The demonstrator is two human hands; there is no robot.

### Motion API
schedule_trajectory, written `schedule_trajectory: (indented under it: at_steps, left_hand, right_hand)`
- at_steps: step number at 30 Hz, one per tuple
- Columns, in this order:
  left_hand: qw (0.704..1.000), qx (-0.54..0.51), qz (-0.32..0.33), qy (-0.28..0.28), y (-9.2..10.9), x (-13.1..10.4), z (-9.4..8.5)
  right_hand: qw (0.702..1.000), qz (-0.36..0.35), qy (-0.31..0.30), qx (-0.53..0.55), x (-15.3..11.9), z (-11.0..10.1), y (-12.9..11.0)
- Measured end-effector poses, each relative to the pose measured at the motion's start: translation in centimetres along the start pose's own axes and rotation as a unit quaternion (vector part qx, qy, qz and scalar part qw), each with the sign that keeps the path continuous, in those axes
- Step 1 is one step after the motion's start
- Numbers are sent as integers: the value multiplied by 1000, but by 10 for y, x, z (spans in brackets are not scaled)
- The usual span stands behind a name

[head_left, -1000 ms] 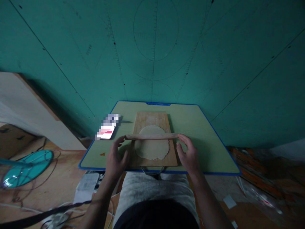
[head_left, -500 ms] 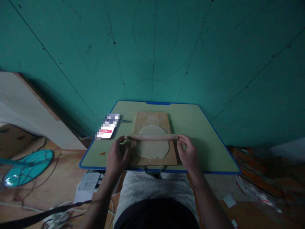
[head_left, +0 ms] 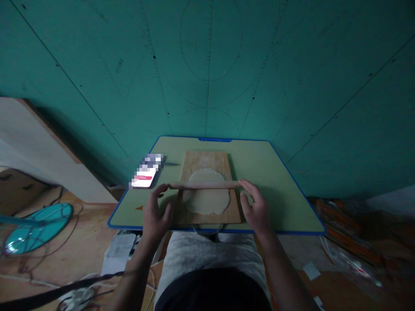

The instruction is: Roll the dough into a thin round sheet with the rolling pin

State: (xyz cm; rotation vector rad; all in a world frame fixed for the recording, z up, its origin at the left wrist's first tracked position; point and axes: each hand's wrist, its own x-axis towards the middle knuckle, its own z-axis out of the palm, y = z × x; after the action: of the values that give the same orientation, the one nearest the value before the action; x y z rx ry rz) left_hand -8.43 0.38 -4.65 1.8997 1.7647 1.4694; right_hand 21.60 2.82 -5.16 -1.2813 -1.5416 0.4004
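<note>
A wooden rolling pin (head_left: 204, 185) lies crosswise over a flat, roughly round sheet of dough (head_left: 207, 202) with uneven edges. Under the dough is a wooden cutting board (head_left: 207, 160). My left hand (head_left: 158, 214) is spread, its fingertips against the pin's left end and its thumb well apart from them. On the other side, the fingers of my right hand (head_left: 256, 211) bend over the pin's right end, with the thumb lower down and off the pin.
The board rests on a pale green table (head_left: 266, 172) with a blue rim. Left of the board lie a phone (head_left: 147, 170) with a lit screen, a knife blade (head_left: 171, 164) partly hidden by it, and a small orange triangular piece (head_left: 139, 207). A green wall (head_left: 207, 95) stands behind the table.
My left hand has loosened, its thumb moving down and away from the pin. The rolling pin has shifted very slightly left and away from me. The dough looks the same.
</note>
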Motion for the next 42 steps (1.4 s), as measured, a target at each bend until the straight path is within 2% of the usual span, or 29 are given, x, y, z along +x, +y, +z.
schedule_trajectory:
  at_steps: [8,20,30,35,42]
  left_hand:
    - [998,44,-38,-30,-2,3,4]
    - [995,77,-45,-44,6,7,3]
    - [998,15,-48,-35,0,3,1]
    - [1000,-22,-8,-15,1,2,-1]
    - [1000,-12,-13,-23,1,3,1]
  right_hand:
    - [998,32,45,-13,3,3,6]
    - [997,37,43,-47,3,5,6]
    - [999,28,25,-14,2,3,7]
    - [1000,11,9,5,1,1,5]
    - [1000,22,9,-2,2,2,7]
